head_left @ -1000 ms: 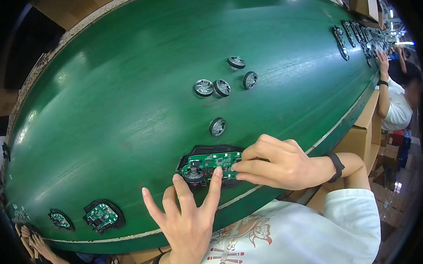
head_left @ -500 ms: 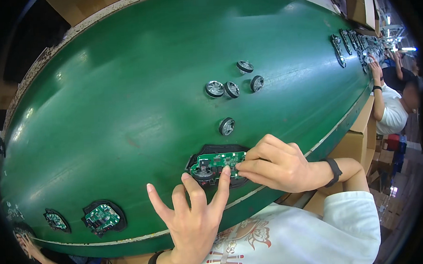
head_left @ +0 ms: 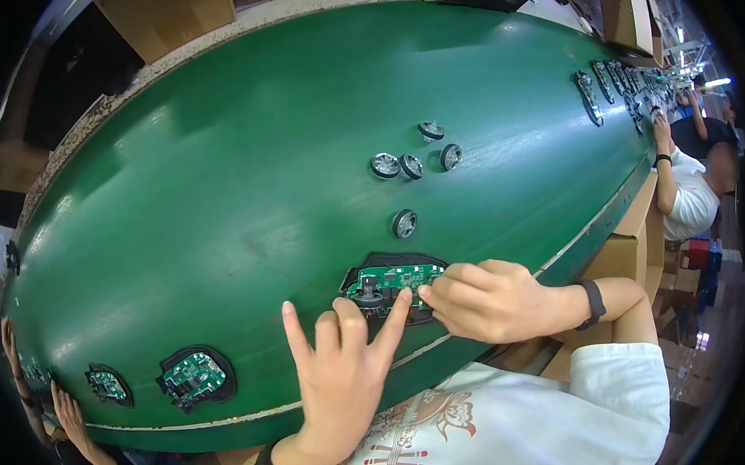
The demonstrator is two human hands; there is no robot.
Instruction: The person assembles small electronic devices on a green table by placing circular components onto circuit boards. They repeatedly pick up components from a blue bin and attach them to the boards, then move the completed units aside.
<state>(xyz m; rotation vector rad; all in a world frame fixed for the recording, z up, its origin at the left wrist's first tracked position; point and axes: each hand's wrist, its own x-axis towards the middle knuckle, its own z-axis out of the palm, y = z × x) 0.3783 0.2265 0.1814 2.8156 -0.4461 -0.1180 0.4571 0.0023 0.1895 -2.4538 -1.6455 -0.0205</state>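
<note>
A black shell (head_left: pixel 380 258) with a green circuit board (head_left: pixel 388 276) in it lies at the table's near edge, in front of me. A dark wheel (head_left: pixel 369 299) sits at the board's left end. My left hand (head_left: pixel 338 359) is spread, one fingertip on the board's lower middle and the others standing off to the left. At the board's right part, my right hand (head_left: pixel 485 301) has thumb and fingers pinched together; whatever is between them is hidden. The shell's right end is partly covered by this hand.
Several loose wheels, one here (head_left: pixel 404 224), lie beyond the shell on the green table (head_left: pixel 221 189). Two more board-filled shells (head_left: pixel 198 378) rest at the left. A co-worker's hand (head_left: pixel 71 416) is at the far left; another person (head_left: pixel 688 190) works beside rows of boards at the right.
The view has shifted a little. Both my hands stay at the board, the left hand's middle fingers more curled. At the far left, more of a co-worker's hands has come into sight.
</note>
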